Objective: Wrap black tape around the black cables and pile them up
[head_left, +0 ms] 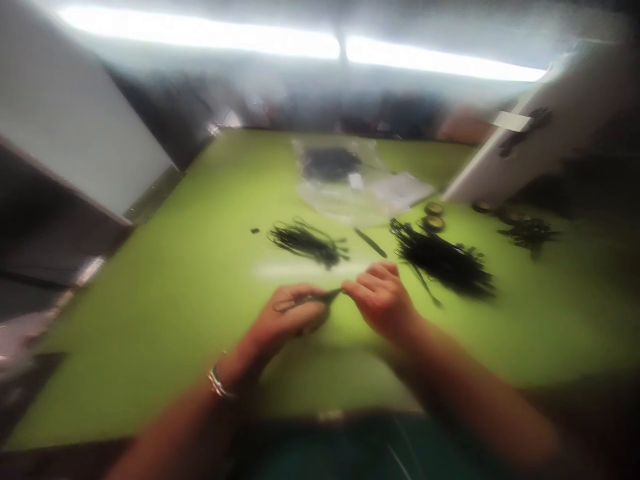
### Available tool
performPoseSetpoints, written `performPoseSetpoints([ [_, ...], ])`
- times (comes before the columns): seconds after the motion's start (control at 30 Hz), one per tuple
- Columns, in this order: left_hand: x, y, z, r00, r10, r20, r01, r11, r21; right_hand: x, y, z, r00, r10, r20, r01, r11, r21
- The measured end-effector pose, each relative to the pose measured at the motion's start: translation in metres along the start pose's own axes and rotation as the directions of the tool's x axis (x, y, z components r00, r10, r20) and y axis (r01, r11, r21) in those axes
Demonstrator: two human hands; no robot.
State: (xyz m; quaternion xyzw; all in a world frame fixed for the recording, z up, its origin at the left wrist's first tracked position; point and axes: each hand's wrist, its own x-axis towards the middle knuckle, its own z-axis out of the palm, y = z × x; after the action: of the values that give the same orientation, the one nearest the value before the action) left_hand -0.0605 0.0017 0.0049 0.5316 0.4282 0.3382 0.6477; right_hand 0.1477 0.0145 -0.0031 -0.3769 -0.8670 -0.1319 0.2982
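Note:
Between thumb and fingers, my left hand [293, 312] grips a black looped cord [331, 294] whose thin loop sticks out over the back of the fingers. The fingertips of my right hand [383, 297] pinch the dark narrow end of the same piece. Just beyond my hands lies a loose bundle of black looped cords [307, 241]. A larger pile of black cords [443, 260] sits to the right, with one strand trailing toward me. A slim dark tool [371, 243], its kind unclear, rests between bundle and pile.
A clear plastic bag [330, 200] with dark contents lies at the back, beside a pale paper or packet [403, 190]. Yellowish tape rolls [433, 217] and a small dark heap [530, 233] are at the right. White panels [505, 147] flank the green table [200, 267].

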Motion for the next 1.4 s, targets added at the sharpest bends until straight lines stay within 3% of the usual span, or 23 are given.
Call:
performPoseSetpoints([
  [0.23,0.004,-0.001,0.006,0.998,-0.061,0.031,0.067,0.949,-0.308,-0.004,-0.002,0.002,0.998,-0.011,-0.061,0.01,1.0,-0.021],
  [0.33,0.006,-0.003,0.008,0.992,-0.127,-0.016,0.115,0.935,-0.336,-0.005,-0.004,0.003,0.993,-0.06,-0.106,0.06,0.998,-0.006],
  [0.43,0.006,-0.007,0.007,0.983,-0.165,-0.077,0.134,0.944,-0.302,-0.004,-0.005,0.005,0.993,-0.023,-0.118,0.024,1.0,0.014],
  [0.53,0.006,-0.01,0.004,0.987,-0.021,-0.159,0.005,0.995,-0.104,-0.001,-0.005,0.005,0.997,0.082,-0.013,-0.08,0.987,0.138],
  [0.63,0.006,-0.014,0.002,0.937,0.313,-0.157,-0.265,0.927,0.265,0.003,-0.004,0.001,0.975,0.171,0.14,-0.21,0.911,0.354],
  [0.7,0.005,-0.017,0.002,0.869,0.49,-0.075,-0.414,0.801,0.433,0.007,-0.004,-0.004,0.931,0.215,0.296,-0.338,0.814,0.472],
  [0.8,0.005,-0.022,0.001,0.79,0.613,0.028,-0.527,0.654,0.543,0.011,-0.003,-0.011,0.775,0.223,0.592,-0.589,0.596,0.546],
  [0.87,0.004,-0.023,0.001,0.756,0.652,0.055,-0.556,0.596,0.579,0.012,-0.002,-0.013,0.69,0.218,0.69,-0.698,0.451,0.556],
  [0.9,0.004,-0.023,0.001,0.747,0.662,0.06,-0.567,0.587,0.578,0.012,-0.001,-0.012,0.679,0.226,0.699,-0.717,0.406,0.566],
  [0.93,0.004,-0.021,0.001,0.751,0.658,0.064,-0.572,0.598,0.562,0.011,0.0,-0.012,0.69,0.239,0.683,-0.712,0.39,0.584],
  [1.0,0.004,-0.016,0.001,0.816,0.576,0.053,-0.525,0.698,0.487,0.008,0.0,-0.009,0.757,0.275,0.593,-0.648,0.439,0.623],
  [1.07,0.003,-0.01,0.001,0.914,0.405,0.017,-0.383,0.851,0.358,0.005,0.0,-0.004,0.856,0.298,0.423,-0.514,0.579,0.633],
  [1.13,0.002,-0.004,0.001,0.978,0.208,-0.011,-0.201,0.96,0.196,0.002,-0.002,0.0,0.944,0.247,0.22,-0.329,0.755,0.566],
  [1.23,0.001,0.0,-0.001,1.0,0.001,0.007,-0.001,0.998,-0.057,0.001,-0.004,0.003,0.995,0.097,0.022,-0.099,0.938,0.332],
  [1.3,0.001,0.001,-0.003,0.996,-0.068,0.058,0.078,0.98,-0.185,0.001,-0.005,0.003,0.999,0.018,-0.051,-0.007,0.98,0.199],
  [1.4,0.001,0.002,-0.006,0.986,-0.077,0.147,0.118,0.95,-0.289,0.0,-0.004,0.002,0.986,-0.076,-0.147,0.094,0.989,0.116],
])
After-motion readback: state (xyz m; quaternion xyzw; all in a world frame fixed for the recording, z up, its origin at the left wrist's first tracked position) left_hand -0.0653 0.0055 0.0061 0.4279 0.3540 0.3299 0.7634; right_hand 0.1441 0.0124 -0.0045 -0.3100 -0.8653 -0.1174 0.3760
